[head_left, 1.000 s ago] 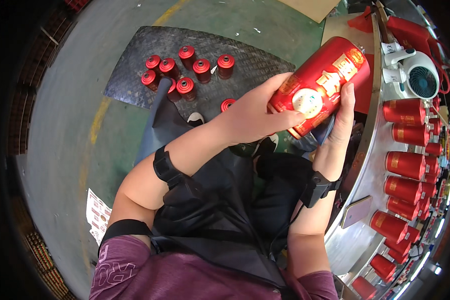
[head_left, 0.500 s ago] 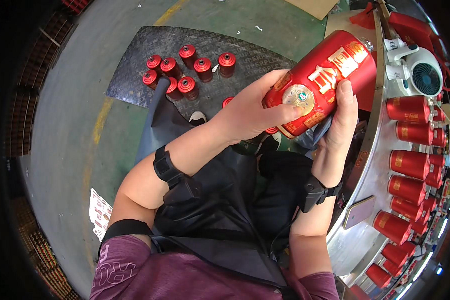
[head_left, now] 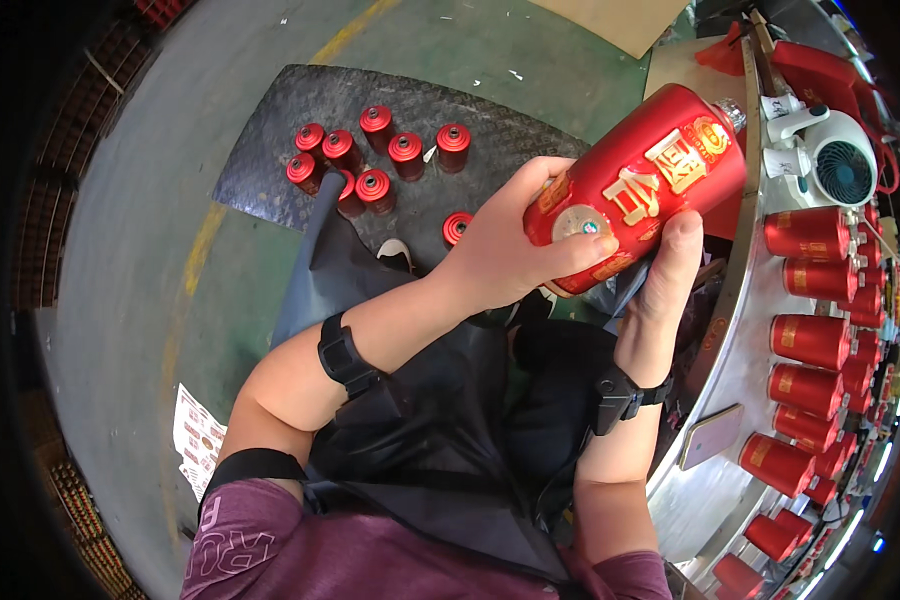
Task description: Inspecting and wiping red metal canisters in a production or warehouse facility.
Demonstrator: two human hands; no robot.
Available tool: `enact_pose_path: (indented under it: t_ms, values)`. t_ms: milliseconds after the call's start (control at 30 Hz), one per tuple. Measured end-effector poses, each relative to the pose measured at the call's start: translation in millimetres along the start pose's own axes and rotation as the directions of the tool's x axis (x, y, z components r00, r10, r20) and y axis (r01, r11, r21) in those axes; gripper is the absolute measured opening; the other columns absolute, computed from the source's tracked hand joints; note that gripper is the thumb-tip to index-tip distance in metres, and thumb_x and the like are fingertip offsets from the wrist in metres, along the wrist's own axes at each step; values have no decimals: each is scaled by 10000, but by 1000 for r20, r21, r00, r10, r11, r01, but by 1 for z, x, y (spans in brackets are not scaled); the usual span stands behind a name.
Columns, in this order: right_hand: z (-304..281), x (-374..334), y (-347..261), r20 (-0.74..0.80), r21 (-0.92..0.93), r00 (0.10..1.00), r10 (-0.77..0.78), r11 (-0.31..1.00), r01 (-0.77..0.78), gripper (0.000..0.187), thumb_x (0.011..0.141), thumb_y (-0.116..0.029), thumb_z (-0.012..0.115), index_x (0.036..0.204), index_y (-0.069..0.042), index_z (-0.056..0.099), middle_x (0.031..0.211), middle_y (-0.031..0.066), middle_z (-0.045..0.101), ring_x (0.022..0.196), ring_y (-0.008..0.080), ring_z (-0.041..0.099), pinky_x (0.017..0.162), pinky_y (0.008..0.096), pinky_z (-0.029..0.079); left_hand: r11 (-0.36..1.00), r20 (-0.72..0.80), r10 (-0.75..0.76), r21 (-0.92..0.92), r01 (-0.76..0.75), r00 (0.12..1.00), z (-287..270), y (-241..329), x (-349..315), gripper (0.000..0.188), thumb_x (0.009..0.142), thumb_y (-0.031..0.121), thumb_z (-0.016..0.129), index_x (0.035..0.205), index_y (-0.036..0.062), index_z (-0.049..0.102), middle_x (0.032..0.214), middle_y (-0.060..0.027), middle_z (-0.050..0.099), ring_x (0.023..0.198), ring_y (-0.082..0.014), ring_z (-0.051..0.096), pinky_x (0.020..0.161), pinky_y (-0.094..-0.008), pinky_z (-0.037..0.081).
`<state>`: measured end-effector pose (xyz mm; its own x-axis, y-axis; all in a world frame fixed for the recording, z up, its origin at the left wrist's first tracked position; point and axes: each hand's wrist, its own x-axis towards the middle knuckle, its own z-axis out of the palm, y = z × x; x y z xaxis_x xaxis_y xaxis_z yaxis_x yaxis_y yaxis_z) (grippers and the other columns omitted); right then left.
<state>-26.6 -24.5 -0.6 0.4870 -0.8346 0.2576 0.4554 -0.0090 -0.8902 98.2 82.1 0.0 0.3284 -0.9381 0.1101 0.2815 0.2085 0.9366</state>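
Held up in front of me is a red bottle (head_left: 660, 165) with raised gold characters and a clear neck, tilted so its neck points to the upper right. My left hand (head_left: 520, 240) grips it near the base, the thumb lying over a round gold-and-white sticker (head_left: 582, 232). From the lower right my right hand (head_left: 665, 270) supports the same bottle, its thumb pressed against the side and its other fingers hidden behind. Both hands are closed around it.
Several similar red bottles (head_left: 405, 155) stand on a dark mat (head_left: 290, 110) on the floor. More red bottles (head_left: 810, 340) line a metal table (head_left: 695, 505) at right, with a phone (head_left: 712, 437) and a white fan (head_left: 840, 165). A printed sheet (head_left: 198, 440) lies left.
The bottle has turned a little in my hands, bringing its gold characters and clear neck more into sight. Both hands keep their grip. The view has shifted slightly.
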Motion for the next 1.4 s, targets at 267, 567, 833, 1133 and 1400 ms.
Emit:
enact_pose_path:
  t_ms: [267,567,833,1133,1400]
  values:
    - [4,-2,-8,-109,-59,990,95,993,-102,774,877,-688,431,1314,-49,451,1226,81,587,1085,184,586,952,345,468,993,32,120,-10,-120,992,1,0,-1,479,959,294,568,1292,-21,427,1190,-88,569,1101,-119,539,952,-293,439]
    - [9,7,-15,-194,105,967,167,983,-149,637,942,-577,449,1287,-42,455,1181,97,602,1032,178,616,906,332,495,996,114,37,-87,-27,993,3,3,1,464,1046,242,323,1402,-54,354,1337,-120,513,1212,-144,498,1026,-291,393]
    - [14,9,-17,-231,96,954,191,980,-174,595,934,-569,480,1239,-59,489,1139,85,619,990,169,627,884,325,508,987,124,-16,-156,35,992,2,0,4,474,1040,252,346,1401,-56,355,1336,-126,516,1207,-153,511,1024,-295,401]
    - [5,14,-13,-256,174,954,156,978,-114,639,907,-591,510,1278,-71,473,1186,90,598,1051,210,609,914,368,505,997,14,-79,-17,79,997,4,1,-1,522,986,207,513,1420,-21,332,1360,-137,486,1245,-180,484,1045,-323,393]
    - [8,11,-15,-386,278,916,104,961,9,574,887,-530,593,1239,-89,490,1076,67,636,914,200,653,780,353,559,836,11,349,448,-316,937,10,-7,-2,864,710,73,808,1416,43,311,1325,-132,377,1262,-262,470,1014,-424,468]
